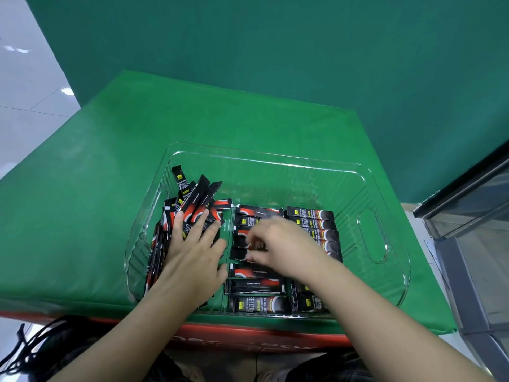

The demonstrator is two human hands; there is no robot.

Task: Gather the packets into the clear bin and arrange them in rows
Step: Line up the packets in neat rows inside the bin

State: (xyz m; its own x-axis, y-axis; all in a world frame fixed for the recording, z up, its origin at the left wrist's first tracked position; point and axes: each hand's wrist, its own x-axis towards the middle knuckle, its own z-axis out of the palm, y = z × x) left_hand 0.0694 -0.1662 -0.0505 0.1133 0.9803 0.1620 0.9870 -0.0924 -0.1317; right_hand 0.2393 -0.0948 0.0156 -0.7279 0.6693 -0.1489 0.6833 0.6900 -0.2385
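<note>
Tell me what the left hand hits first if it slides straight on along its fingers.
The left hand already lies on the loose packet pile; further on, probably the clear bin at its far-left wall, though depth is unclear.

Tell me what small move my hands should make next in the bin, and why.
Probably set the packet at your right hand flat into the middle row; that row has a gap there, while your left hand presses on the loose pile awaiting sorting.
</note>
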